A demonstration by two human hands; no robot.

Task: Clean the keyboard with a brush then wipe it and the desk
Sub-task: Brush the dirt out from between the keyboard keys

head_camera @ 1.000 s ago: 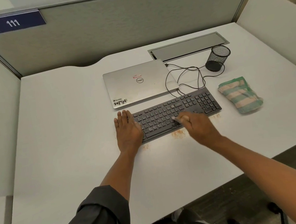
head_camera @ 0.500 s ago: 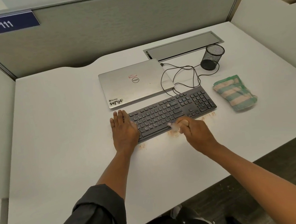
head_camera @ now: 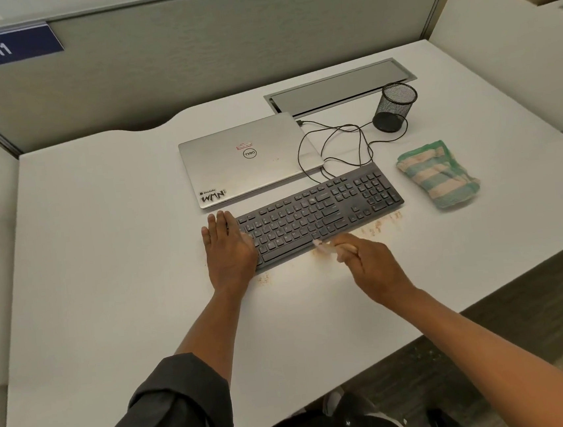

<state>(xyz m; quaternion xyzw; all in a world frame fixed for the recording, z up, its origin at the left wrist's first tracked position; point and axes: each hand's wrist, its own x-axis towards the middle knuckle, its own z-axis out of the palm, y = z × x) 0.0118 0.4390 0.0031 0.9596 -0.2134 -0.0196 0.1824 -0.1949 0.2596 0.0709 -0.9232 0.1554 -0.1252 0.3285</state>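
Keyboard (head_camera: 321,214) centre frame on desk (head_camera: 106,264). Left hand (head_camera: 229,249) laid flat, fingers straight, on its left end. Brush (head_camera: 326,247) gripped by right hand (head_camera: 371,268) at front edge, blurred; crumbs (head_camera: 379,225) alongside.

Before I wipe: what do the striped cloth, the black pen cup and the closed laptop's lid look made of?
Green-and-tan striped cloth: looks like terry cotton, with a nubby, matte surface. Black cylindrical pen cup: wire mesh, see-through lattice, probably metal. Silver closed laptop: smooth satin lid, metal or painted plastic; cannot tell which.
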